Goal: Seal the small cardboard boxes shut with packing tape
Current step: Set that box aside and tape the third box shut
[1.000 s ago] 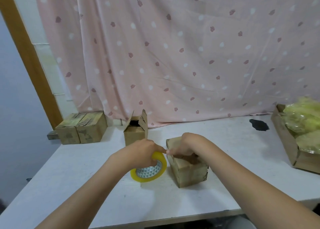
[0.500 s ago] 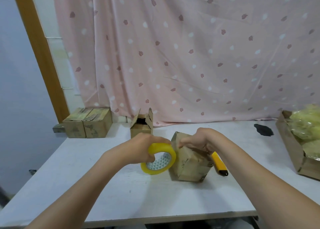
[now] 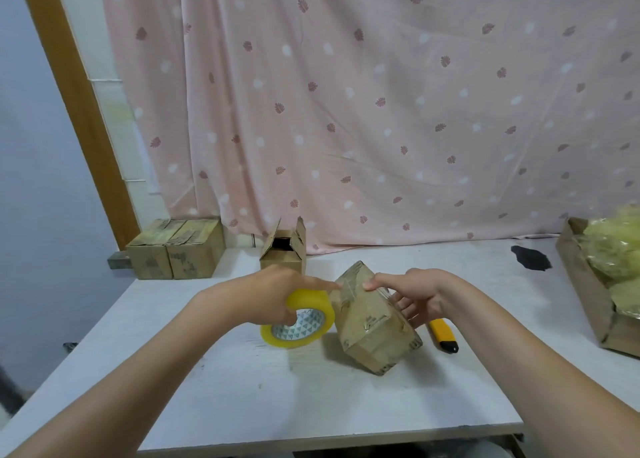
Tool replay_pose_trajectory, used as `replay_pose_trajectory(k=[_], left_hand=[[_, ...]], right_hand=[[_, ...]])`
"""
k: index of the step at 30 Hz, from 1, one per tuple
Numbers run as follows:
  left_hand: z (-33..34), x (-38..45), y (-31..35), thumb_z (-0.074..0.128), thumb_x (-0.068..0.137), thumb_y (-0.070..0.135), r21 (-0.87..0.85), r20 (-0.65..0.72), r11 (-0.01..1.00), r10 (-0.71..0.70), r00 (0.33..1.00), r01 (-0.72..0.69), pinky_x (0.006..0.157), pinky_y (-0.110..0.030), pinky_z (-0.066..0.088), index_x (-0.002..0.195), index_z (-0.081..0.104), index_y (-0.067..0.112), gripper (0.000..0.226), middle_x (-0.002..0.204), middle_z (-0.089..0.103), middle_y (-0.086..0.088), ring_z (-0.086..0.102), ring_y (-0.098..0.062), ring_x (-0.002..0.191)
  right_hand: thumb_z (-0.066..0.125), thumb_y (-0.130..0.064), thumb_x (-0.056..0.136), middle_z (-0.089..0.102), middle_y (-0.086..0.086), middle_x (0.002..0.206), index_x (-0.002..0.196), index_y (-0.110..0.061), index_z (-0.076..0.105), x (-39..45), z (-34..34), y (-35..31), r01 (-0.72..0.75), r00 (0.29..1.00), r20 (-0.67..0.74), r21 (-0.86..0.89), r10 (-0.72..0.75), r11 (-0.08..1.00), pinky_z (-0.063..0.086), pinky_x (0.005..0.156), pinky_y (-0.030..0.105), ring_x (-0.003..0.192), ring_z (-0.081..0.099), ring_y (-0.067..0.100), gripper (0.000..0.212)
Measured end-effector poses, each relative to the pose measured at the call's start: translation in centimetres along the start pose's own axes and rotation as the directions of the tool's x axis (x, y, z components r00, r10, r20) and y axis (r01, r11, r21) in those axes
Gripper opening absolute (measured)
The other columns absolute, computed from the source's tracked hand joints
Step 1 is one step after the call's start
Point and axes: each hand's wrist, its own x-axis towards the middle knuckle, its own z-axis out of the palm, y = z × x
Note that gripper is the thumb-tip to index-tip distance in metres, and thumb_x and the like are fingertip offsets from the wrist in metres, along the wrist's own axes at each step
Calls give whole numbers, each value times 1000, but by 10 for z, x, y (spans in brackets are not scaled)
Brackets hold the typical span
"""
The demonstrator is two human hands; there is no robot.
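Near the middle of the white surface (image 3: 207, 388), the small cardboard box (image 3: 372, 322) now stands tipped on one lower edge, where a second ago it sat flat. The right hand (image 3: 414, 293) grips it, thumb on the upper face and fingers curled behind. The left hand (image 3: 273, 293) holds the yellow tape roll (image 3: 299, 319) just beside the box, its forefinger reaching to the top seam. A yellow utility knife (image 3: 443, 334), hidden earlier, lies behind. Tilting probably lets tape run over the edge; an open box (image 3: 284, 253) waits behind.
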Motion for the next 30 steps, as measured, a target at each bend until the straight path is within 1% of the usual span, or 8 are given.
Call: replay_pose_trajectory(k=[3, 6, 9, 13, 17, 21, 26, 30], left_hand=[[-2, 0, 0, 63, 84, 7, 31, 49, 999, 6, 999, -8, 64, -37, 48, 139, 26, 73, 94, 99, 57, -2, 52, -17, 77], [-7, 2, 3, 59, 87, 3, 73, 101, 997, -3, 995, -5, 57, -29, 40, 140, 22, 72, 95, 87, 47, -2, 41, -12, 65], [-8, 5, 9, 59, 87, 3, 99, 118, 995, -10, 993, -2, 61, -34, 44, 137, 21, 76, 96, 94, 53, -6, 47, -16, 73], [-2, 13, 18, 57, 83, 2, 140, 128, 990, -7, 992, -11, 66, -41, 51, 131, 17, 82, 102, 100, 57, -12, 57, -26, 87], [2, 22, 26, 54, 82, 0, 159, 104, 987, 7, 995, -23, 58, -37, 44, 136, 16, 77, 101, 78, 46, -6, 49, -20, 71], [5, 32, 41, 51, 84, 0, 195, 91, 980, 30, 995, -47, 58, -35, 43, 143, 20, 71, 97, 74, 41, 0, 44, -16, 66], [2, 36, 43, 54, 86, 2, 170, 110, 984, 39, 993, -58, 55, -32, 41, 143, 24, 68, 93, 75, 44, 4, 43, -12, 61], [6, 29, 33, 65, 82, 8, 24, 55, 999, 21, 998, -23, 49, -29, 40, 137, 31, 66, 86, 71, 49, 2, 47, -15, 58]], right_hand=[[84, -43, 63, 40, 6, 70, 90, -6, 59, 1, 3, 2, 15, 999, 39, 30, -16, 999, 53, 56, 27, 58, 37, 19, 53], [86, -45, 44, 50, 12, 87, 97, -2, 62, 2, 4, 6, 29, 997, 71, 60, -33, 998, 52, 73, 34, 78, 46, 27, 72], [86, -41, 53, 58, 16, 91, 107, 4, 60, 4, 3, 12, 24, 994, 101, 117, -36, 993, 57, 84, 44, 81, 56, 30, 75], [78, -38, 74, 62, 18, 95, 115, 11, 54, 5, -2, 13, -6, 994, 111, 84, -3, 996, 58, 81, 43, 76, 64, 30, 68], [76, -31, 74, 62, 19, 89, 115, 9, 57, 1, -11, 5, 25, 1000, 4, -59, -25, 998, 52, 74, 36, 49, 55, 23, 61], [62, -7, 88, 64, 22, 92, 101, 7, 59, -9, -8, -5, 111, 990, -64, -159, -123, 981, 57, 88, 46, 67, 62, 32, 19], [79, -31, 82, 67, 18, 100, 108, 2, 55, -15, 2, -10, 95, 993, -50, -242, -110, 966, 60, 81, 42, 89, 70, 30, 49], [79, -20, 82, 69, 18, 95, 95, 3, 61, -11, 0, -3, 51, 998, -32, -83, -54, 995, 56, 90, 48, 90, 70, 32, 32]])
